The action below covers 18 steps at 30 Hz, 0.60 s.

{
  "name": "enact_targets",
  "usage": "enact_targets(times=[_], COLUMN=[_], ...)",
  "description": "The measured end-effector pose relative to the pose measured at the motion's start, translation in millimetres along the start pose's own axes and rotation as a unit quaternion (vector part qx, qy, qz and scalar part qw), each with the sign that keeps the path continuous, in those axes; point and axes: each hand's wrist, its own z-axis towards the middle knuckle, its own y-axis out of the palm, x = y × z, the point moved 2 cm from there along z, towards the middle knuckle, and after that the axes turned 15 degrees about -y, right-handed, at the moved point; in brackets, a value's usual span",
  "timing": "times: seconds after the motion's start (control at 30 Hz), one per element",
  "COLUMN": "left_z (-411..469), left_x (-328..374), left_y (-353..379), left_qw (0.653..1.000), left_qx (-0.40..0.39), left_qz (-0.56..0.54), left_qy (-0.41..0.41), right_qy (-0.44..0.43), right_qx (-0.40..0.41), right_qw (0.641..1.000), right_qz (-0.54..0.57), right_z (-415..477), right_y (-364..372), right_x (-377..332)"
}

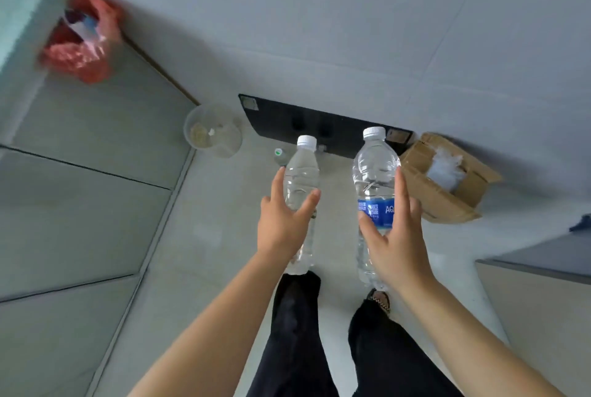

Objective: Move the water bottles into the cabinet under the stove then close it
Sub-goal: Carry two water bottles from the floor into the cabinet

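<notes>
I look straight down at the floor. My left hand (pixel 283 220) grips a clear, label-free water bottle (pixel 302 169) with a white cap, held upright. My right hand (pixel 395 236) grips a larger clear water bottle (pixel 374 166) with a white cap and a blue label, also upright. Both bottles hang above the pale tiled floor in front of my legs. Grey cabinet doors (pixel 83 192) run along the left side and look closed. No stove shows in this view.
A red plastic bag (pixel 81 45) hangs at the upper left by the cabinets. A clear plastic tub (pixel 212 131), a small green-capped bottle (pixel 279 153), a black flat panel (pixel 287 118) and an open cardboard box (pixel 447 179) lie on the floor ahead. A counter corner (pixel 540 272) stands at right.
</notes>
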Motion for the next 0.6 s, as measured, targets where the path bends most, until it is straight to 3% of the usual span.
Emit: enact_targets(times=[0.27, 0.43, 0.6], left_z=[-95.7, -117.5, -132.7], left_x=[-33.3, -98.4, -184.9], left_y=[-92.0, -151.9, -219.2], left_qw=[0.989, 0.967, 0.937], left_qx=[0.129, 0.201, 0.257], left_qz=[-0.075, -0.121, -0.158], left_qy=[-0.011, -0.095, -0.176], right_qy=[-0.104, -0.16, -0.233], right_qx=[-0.104, -0.2, -0.301], right_qw=[0.988, 0.966, 0.922], right_qz=[-0.036, -0.039, -0.076], right_z=[-35.3, -46.7, -65.2], right_y=[-12.8, 45.1, 141.7], right_x=[-99.3, -142.4, -199.3])
